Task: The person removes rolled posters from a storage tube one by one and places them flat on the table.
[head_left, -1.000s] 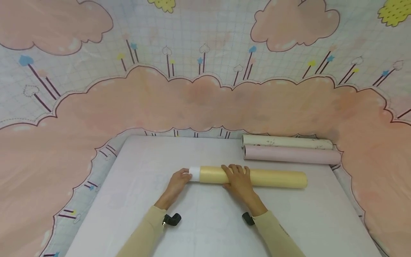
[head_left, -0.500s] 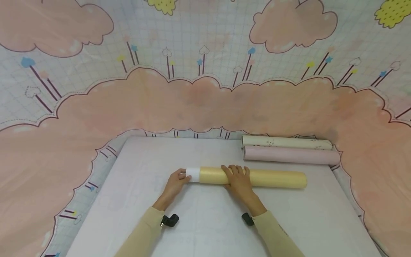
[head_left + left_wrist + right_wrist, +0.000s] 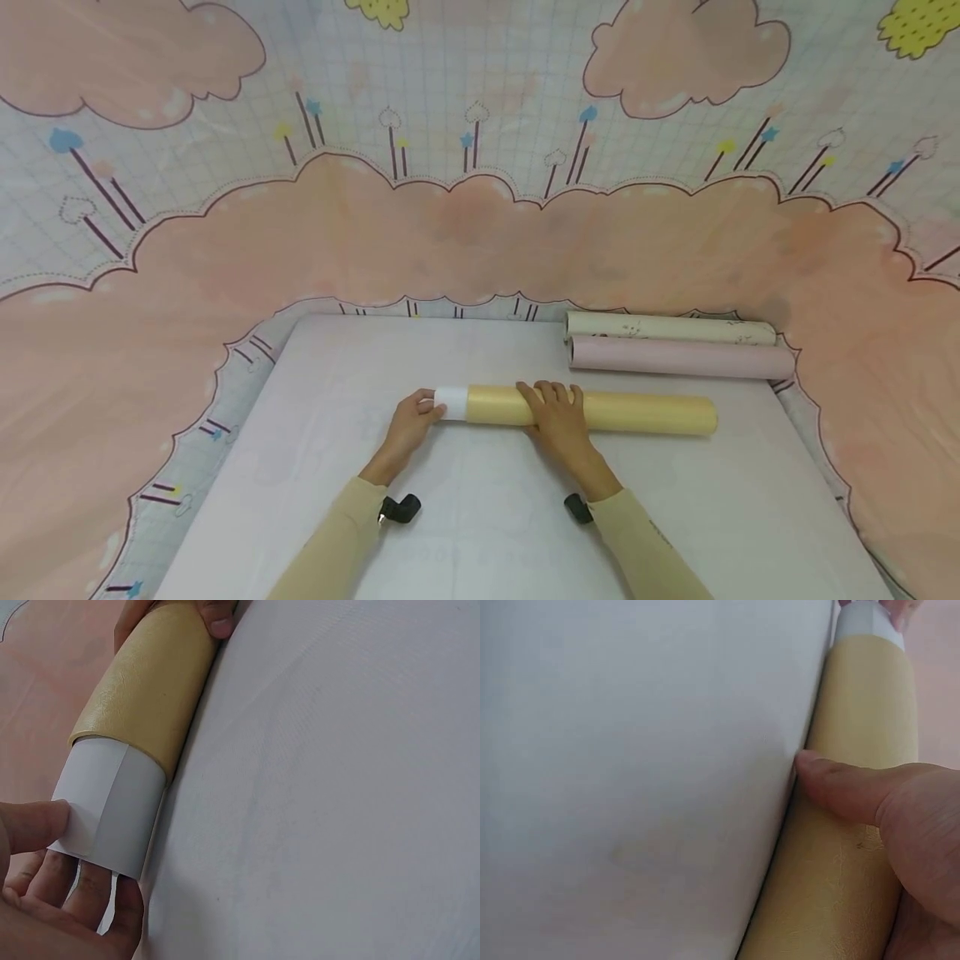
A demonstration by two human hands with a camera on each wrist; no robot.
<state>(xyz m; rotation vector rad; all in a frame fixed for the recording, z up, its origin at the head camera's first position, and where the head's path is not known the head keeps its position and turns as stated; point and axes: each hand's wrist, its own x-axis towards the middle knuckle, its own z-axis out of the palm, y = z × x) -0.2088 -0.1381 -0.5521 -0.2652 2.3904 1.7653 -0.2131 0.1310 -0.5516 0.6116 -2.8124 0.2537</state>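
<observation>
A yellow wallpaper-like roll (image 3: 648,415) lies lengthwise across the table, with a white paper tube (image 3: 453,404) sticking out of its left end. My left hand (image 3: 408,423) pinches the rim of that tube. In the left wrist view, its thumb lies on the outside of the white tube (image 3: 112,802), while several fingers reach inside the opening. My right hand (image 3: 561,423) grips the yellow roll left of its middle, fingers over the far side. The right wrist view shows the thumb on the near side of the yellow roll (image 3: 825,892).
Behind the yellow roll, a pink roll (image 3: 682,358) and a cream patterned roll (image 3: 667,327) lie side by side at the table's back right. The white table (image 3: 345,358) is bordered by patterned cloth (image 3: 465,242) at the back and sides.
My left hand has shifted slightly left with the white tube, so a little more of it shows outside the yellow roll. The right hand keeps its place on the roll.
</observation>
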